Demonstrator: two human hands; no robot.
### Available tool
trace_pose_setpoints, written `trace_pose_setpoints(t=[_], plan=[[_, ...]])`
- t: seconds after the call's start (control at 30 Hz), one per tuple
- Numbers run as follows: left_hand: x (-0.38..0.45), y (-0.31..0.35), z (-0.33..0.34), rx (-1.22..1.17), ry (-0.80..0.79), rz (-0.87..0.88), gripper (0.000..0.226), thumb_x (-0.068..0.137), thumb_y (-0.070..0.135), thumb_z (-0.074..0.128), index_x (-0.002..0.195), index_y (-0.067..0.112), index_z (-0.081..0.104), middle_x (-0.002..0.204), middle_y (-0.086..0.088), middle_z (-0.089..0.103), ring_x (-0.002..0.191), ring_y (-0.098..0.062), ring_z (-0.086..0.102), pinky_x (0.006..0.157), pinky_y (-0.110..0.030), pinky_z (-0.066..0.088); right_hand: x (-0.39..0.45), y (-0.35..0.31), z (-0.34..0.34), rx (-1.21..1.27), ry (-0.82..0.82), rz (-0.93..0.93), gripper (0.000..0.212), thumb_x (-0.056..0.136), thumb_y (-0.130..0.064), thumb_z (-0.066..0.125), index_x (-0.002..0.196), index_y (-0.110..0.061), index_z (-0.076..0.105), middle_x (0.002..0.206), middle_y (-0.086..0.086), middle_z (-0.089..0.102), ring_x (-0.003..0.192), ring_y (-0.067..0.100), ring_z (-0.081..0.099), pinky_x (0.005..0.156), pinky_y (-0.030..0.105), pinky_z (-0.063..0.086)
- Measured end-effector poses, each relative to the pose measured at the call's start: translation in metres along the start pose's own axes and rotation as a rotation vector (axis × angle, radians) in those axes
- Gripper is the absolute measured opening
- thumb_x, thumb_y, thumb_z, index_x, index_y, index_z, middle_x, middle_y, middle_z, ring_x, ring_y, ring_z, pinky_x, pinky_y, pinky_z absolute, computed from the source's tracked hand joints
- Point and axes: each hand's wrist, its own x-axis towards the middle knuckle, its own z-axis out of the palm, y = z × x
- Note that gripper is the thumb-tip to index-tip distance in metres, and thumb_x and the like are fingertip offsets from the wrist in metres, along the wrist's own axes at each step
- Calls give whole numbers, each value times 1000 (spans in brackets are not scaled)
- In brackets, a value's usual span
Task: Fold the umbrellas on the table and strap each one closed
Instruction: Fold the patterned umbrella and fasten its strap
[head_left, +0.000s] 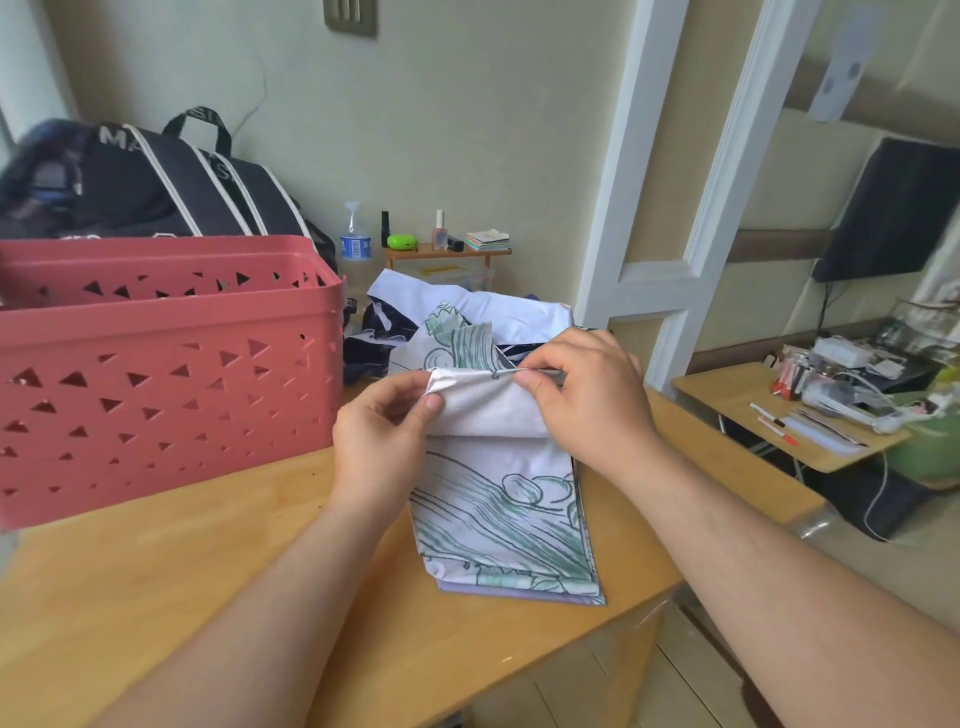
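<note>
Head view: my left hand (382, 434) and right hand (582, 395) both pinch a fold of the white umbrella (498, 499) lying near the surface (208, 561) right edge.

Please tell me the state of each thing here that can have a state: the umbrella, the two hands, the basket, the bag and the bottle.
white umbrella: lying on the table, canopy being folded, no strap closed yet.
left hand: pinching a fold of the canopy.
right hand: pinching the canopy along a metal rib.
pink basket: upright; contents not visible.
black bag: behind the basket; open or closed, cannot tell.
spray bottle: upright, nozzle on.
</note>
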Motion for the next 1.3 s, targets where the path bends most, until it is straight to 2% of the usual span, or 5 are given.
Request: trace_pose_setpoints(t=[0.3,0.63,0.8,0.97,1.3], plan=[[-3,11,1,-115,-34,13,5,92,22,78,90,20,74,78,17,68,73,-2,57,76,-25,46,-1,2,-3,82,-29,20,19,83,-46,64,90,-35,78,91,-17,68,101,18,56,93,53,47],[-4,18,-2,-41,-77,122,39,89,7,80,113,34,65,93,9,77,66,-8,50,68,-24,46,-12,8,-8,83,-26,-4,10,83,-42,71,87,-35,77,81,-29,55,100,19,56,92,55,48],[-4,25,-1,-230,-68,-10,39,90,0,77,113,30,69,85,8,77,79,-10,62,76,-20,51,-15,8,-5,67,-41,-16,1,87,-34,76,88,-34,76,82,-29,53,100,20,55,92,54,47],[2,24,-5,-323,-50,-72,39,88,-1,78,115,25,69,80,4,71,83,-18,60,86,-33,46,-13,5,-4,84,-23,-7,3,88,-32,77,90,-33,78,85,-25,56,101,21,56,92,55,47],[6,23,-16,-100,-141,32,26,90,13,80,107,33,79,83,12,67,73,-7,55,73,-27,45,-15,14,-10,74,-48,2,8,87,-34,77,95,-34,78,93,-21,61,103,20,56,94,53,46]])
